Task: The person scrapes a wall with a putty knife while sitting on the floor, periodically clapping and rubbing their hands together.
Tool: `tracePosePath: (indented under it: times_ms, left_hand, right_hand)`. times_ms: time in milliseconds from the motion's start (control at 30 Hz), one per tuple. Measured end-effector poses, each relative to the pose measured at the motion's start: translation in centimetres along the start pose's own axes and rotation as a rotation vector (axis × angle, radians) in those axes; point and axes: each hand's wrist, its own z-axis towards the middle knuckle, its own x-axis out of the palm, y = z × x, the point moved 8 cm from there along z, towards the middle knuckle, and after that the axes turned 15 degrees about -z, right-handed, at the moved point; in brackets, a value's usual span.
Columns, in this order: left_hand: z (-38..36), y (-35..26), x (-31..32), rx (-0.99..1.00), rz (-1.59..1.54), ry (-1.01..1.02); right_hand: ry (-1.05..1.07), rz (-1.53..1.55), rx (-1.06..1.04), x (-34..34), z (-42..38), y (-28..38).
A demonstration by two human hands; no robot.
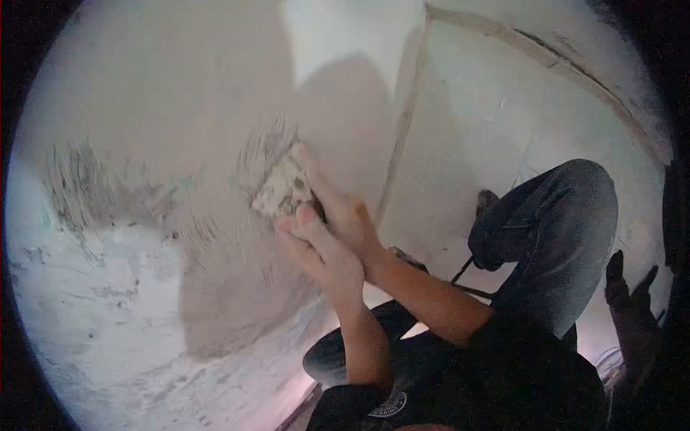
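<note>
Both hands are together near the middle of the view, on a pale, blotchy block-like tool (pixel 284 188) that lies against the light wall surface (pixel 215 93). My left hand (pixel 323 255) is the lower one, its fingers closed round the tool's lower end. Along the tool's right side runs my right hand (pixel 341 205), its fingers pressed to the back edge. Rough, dark streaks (pixel 79 187) mark the surface to the left, and more ridges show just above the tool. The tool's handle side is hidden by the hands.
My bent knee in dark jeans (pixel 560 215) takes up the right side. A seam (pixel 402 136) runs down between two pale surfaces, and a cracked edge (pixel 568 65) curves across the upper right. Shadows fall on the surface. Cables (pixel 609 359) show at the lower right.
</note>
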Motion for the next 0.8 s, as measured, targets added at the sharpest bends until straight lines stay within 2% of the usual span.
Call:
tracePosePath:
  times_ms: [67,100,200,233,267,300,400,500,600,700,800]
  left_hand:
    - [1.0,-0.6,1.0,-0.047,-0.136,0.08]
    - [1.5,-1.2,1.6,-0.078,-0.149,0.088]
    - [1.8,-1.9,1.8,-0.118,-0.009,0.122]
    - [0.7,-1.5,1.2,-0.062,-0.057,0.041]
    - [-0.3,-1.2,0.6,-0.011,-0.111,-0.033]
    - [-0.2,0.1,0.3,-0.12,-0.139,0.063]
    - [0.9,-1.0,0.5,-0.192,-0.15,0.083]
    - [-0.9,0.2,-0.6,-0.128,-0.123,0.05]
    - [0.2,-0.5,0.4,-0.151,-0.114,0.04]
    - [0.6,-1.9,1.1,-0.045,-0.108,0.058]
    - [0.3,-1.4,1.2,-0.013,-0.248,0.015]
  right_hand:
    - [-0.181,-0.175,-0.152,-0.6,0.2,1.1]
    - [-0.05,-0.059,0.03,0.0,0.7,-0.2]
    - [0.051,-0.092,0.025,-1.4,1.4,0.9]
    - [-0.063,-0.142,-0.114,-0.9,0.3,0.4]
    - [-0.08,-0.15,-0.131,-0.7,-0.2,0.6]
    - [-0.086,-0.141,-0.1,-0.4,-0.5,0.4]
    - [-0.109,-0.081,-0.068,-0.4,-0.5,0.3]
    - [-0.001,-0.03,-0.018,-0.1,-1.6,-0.2]
    - [-0.035,-0.051,0.027,0.1,-0.2,-0.5]
    - [0.0,0.004,0.031,-1.2,-0.5,0.3]
    - [-0.058,-0.032,0.014,-0.5,-0.5,0.1]
